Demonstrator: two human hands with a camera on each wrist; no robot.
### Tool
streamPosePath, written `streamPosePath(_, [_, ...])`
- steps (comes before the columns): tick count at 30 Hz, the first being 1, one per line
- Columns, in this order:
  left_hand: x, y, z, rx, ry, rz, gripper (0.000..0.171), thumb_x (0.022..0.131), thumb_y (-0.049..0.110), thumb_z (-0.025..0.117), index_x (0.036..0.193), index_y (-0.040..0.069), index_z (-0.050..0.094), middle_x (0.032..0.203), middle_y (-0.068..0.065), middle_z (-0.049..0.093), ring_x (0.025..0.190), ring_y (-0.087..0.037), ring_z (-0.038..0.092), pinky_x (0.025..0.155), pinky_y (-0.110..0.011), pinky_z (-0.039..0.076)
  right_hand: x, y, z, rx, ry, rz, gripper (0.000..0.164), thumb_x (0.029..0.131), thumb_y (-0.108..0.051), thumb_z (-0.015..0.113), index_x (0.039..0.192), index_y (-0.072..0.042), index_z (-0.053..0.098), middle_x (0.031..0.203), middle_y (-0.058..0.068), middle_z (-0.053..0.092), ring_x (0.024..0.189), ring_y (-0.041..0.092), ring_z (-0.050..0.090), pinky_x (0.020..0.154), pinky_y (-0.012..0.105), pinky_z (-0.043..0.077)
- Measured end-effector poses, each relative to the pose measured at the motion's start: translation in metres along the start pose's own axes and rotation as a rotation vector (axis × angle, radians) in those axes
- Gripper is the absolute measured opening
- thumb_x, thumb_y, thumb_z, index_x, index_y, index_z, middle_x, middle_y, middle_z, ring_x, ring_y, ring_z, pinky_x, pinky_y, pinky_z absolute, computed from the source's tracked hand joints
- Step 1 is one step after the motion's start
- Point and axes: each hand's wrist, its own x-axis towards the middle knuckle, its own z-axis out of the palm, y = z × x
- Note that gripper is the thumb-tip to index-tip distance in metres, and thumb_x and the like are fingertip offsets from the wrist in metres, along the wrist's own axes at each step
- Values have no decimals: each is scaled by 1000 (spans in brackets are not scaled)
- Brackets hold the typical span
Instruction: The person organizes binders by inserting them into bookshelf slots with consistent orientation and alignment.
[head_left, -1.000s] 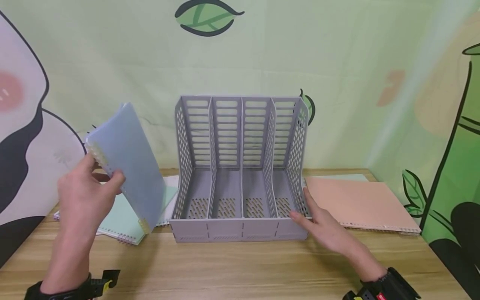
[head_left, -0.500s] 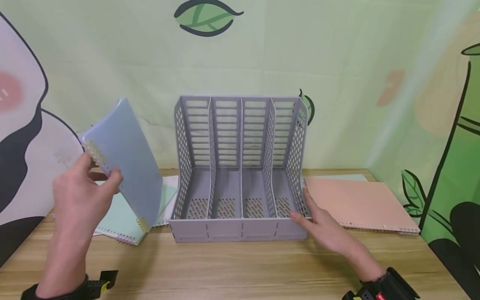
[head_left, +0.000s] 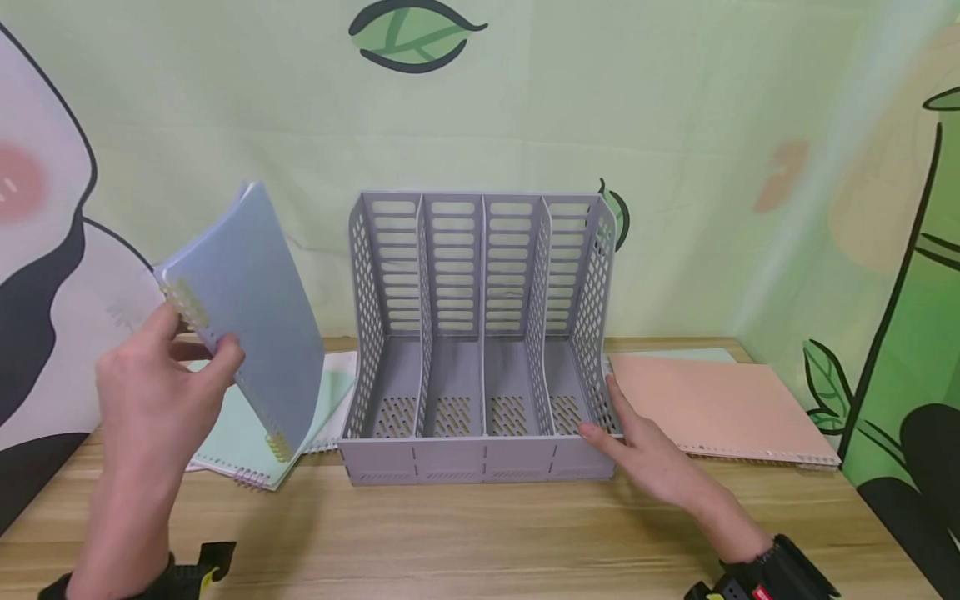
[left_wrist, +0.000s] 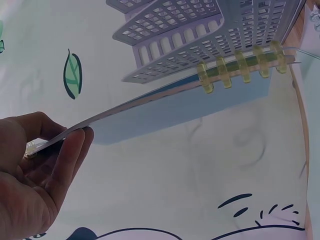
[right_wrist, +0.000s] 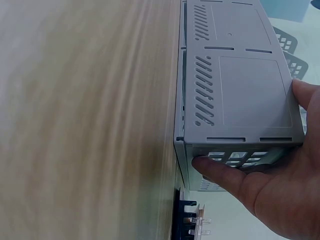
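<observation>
A blue loose-leaf notebook with yellowish rings stands tilted in the air, left of the grey-purple file organizer. My left hand pinches its spine edge between thumb and fingers; in the left wrist view the notebook appears almost edge-on. The organizer has several upright compartments with perforated walls, and no notebook stands in them. At its front right corner my right hand grips it. In the right wrist view, the thumb hooks over the front panel's rim and a finger lies along the side wall.
Mint-green spiral notebooks and a white one lie left of the organizer, partly under the held notebook. To the right lies a peach notebook on top of others. A printed cloth hangs behind the wooden table.
My left hand has moved slightly left, carrying the blue notebook, whose top has risen a little. The right hand and the organizer stay where they were.
</observation>
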Motion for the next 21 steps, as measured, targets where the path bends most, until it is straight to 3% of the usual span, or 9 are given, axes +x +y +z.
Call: streamPosePath(21, [-4,15,-6,-68,52,-21,30,81,3,66,111,7,70,97,-12,70,67,29,46,56,0,40,-1,-2,0,4,1,4,85,103,-48,45,157,-6,-6,155,21,14,137,39,30,110,44,23])
